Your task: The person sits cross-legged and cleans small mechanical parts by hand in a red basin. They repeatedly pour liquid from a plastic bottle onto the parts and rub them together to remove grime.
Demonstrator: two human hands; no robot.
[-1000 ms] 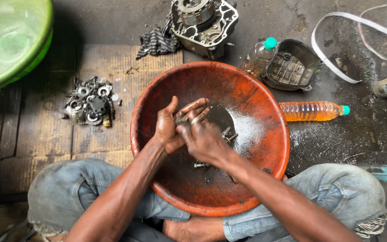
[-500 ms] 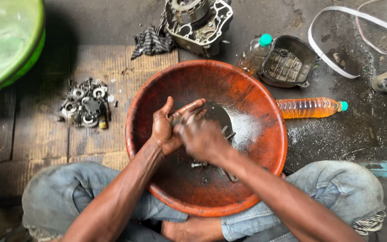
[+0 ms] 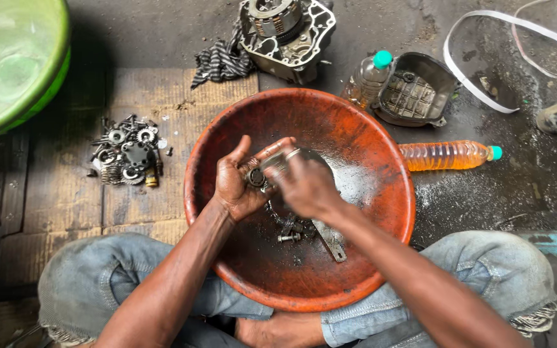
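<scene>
A wide orange-red basin (image 3: 381,154) rests between my knees, with dark liquid and loose metal parts in its bottom. My left hand (image 3: 236,183) is cupped palm up over the basin and holds a small round metal part (image 3: 256,176). My right hand (image 3: 304,183) presses down on that part with its fingers; it is blurred. Below the hands lie a bolt (image 3: 288,237) and a flat metal bracket (image 3: 330,240) in the basin.
A pile of gears and small metal parts (image 3: 127,153) lies on cardboard at left. A green basin (image 3: 8,58) is top left. An engine casing (image 3: 285,32), striped rag (image 3: 220,61), two bottles of amber liquid (image 3: 446,156) (image 3: 369,77) and a dark cover (image 3: 417,90) surround the basin.
My right hand has shifted slightly right and turned over the part in my left palm, uncovering the bolt and bracket in the basin. The left hand has opened a little more upward.
</scene>
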